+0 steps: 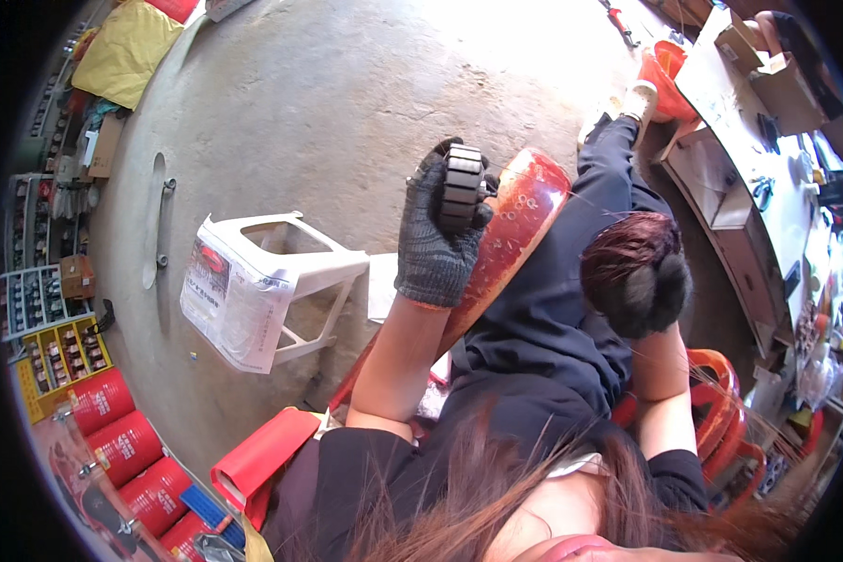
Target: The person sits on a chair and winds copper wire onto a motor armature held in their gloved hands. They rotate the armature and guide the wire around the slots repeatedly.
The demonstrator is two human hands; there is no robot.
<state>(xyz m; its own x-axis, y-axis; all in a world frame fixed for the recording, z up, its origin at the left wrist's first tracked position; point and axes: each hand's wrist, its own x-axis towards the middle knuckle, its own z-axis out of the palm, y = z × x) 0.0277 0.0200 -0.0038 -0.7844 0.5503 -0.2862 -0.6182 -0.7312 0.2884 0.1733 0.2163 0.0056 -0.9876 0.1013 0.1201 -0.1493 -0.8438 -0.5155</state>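
Note:
My left hand (445, 225), in a black knit glove, is closed on a dark, ribbed block-like piece (462, 183). It is over a long, glossy red-orange board (525, 215) with a rounded end, which runs beneath my left forearm. My right hand (656, 300) is at the right, beside my dark-trousered legs, in or against a dark reddish-brown and black mass (628, 253). I cannot make out its fingers or what that mass is.
A white plastic stool (318, 262) with printed paper stands left. A white skateboard (152, 225), shelves of small items (66, 351) and red cylinders (122, 440) line the left. A cluttered workbench (735, 178) curves along the right, with another person's arm (768, 33) behind.

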